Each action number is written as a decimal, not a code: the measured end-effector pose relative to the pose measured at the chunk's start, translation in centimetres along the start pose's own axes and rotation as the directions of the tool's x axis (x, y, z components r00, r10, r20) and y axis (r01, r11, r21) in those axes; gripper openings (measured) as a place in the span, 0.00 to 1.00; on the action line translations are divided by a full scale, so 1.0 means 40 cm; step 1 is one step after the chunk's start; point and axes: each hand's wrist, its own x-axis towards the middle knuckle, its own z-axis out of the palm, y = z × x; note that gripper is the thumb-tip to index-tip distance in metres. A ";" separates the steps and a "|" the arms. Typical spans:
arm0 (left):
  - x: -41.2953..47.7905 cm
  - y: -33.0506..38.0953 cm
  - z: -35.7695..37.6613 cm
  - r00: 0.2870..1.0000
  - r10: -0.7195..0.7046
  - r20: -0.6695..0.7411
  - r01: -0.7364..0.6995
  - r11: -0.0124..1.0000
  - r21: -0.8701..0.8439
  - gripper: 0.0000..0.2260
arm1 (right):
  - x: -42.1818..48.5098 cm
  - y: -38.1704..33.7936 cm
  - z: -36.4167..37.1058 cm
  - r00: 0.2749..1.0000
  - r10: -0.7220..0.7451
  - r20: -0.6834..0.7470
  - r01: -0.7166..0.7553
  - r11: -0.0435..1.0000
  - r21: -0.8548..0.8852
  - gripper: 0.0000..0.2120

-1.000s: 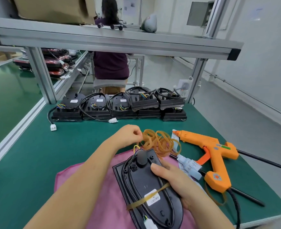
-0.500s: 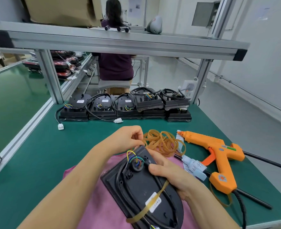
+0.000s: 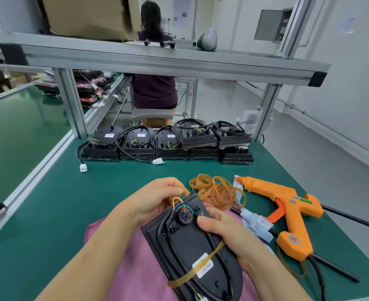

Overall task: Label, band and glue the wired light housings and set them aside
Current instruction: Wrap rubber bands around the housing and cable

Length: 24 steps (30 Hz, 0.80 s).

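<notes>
A black light housing (image 3: 185, 244) lies tilted over a pink cloth (image 3: 135, 272), back side up, with a white label (image 3: 203, 265) and one tan rubber band (image 3: 192, 271) across its lower half. Coloured wires (image 3: 182, 208) come out of a round grommet near its top. My left hand (image 3: 157, 198) pinches a rubber band at the housing's top edge. My right hand (image 3: 229, 235) grips the housing's right side, thumb on its back. A heap of loose rubber bands (image 3: 217, 191) lies just behind.
An orange glue gun (image 3: 287, 211) with a black cord lies to the right, a small glue bottle (image 3: 257, 224) beside it. Several wired housings (image 3: 166, 144) are stacked in a row at the table's far edge. A person sits beyond the aluminium frame (image 3: 157, 61).
The housing has turned and tilted, its top swinging left so the wires and grommet now face up. My left hand stays at its top edge by the band heap.
</notes>
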 end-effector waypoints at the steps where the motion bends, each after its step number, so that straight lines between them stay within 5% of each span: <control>1: -0.004 -0.005 0.003 0.999 0.028 -0.035 -0.030 0.998 -0.062 0.08 | -0.002 0.001 0.002 1.000 0.004 -0.017 -0.005 0.999 -0.035 0.39; 4: -0.010 0.003 0.000 0.982 0.113 -0.152 -0.125 0.989 -0.075 0.09 | -0.005 0.004 0.012 0.999 0.033 -0.041 -0.037 0.994 -0.100 0.37; 7: -0.033 0.040 -0.003 0.965 0.224 -0.134 -0.197 0.962 0.190 0.09 | -0.003 0.015 0.017 0.996 0.087 -0.035 -0.090 0.991 -0.102 0.31; 11: -0.072 0.087 0.028 0.938 0.330 0.106 -0.326 0.738 0.591 0.09 | -0.001 0.017 0.020 0.993 0.113 -0.027 -0.113 0.993 -0.015 0.28; 16: -0.110 0.060 0.017 0.838 0.535 0.107 -0.386 0.443 0.809 0.05 | -0.001 0.023 0.015 0.992 0.021 -0.127 -0.010 0.996 0.084 0.25; 18: -0.128 0.033 0.006 0.776 0.630 0.036 -0.395 0.440 0.807 0.03 | -0.002 0.027 0.013 0.984 -0.004 -0.176 0.024 0.994 0.108 0.25; 21: -0.151 0.004 -0.012 0.696 0.699 -0.162 -0.401 0.566 0.721 0.08 | -0.007 0.030 0.016 0.976 -0.016 -0.219 0.051 0.987 0.154 0.27; 24: -0.164 -0.012 -0.015 0.686 0.667 -0.292 -0.331 0.643 0.690 0.11 | -0.012 0.028 0.024 0.973 -0.037 -0.230 0.077 0.983 0.169 0.26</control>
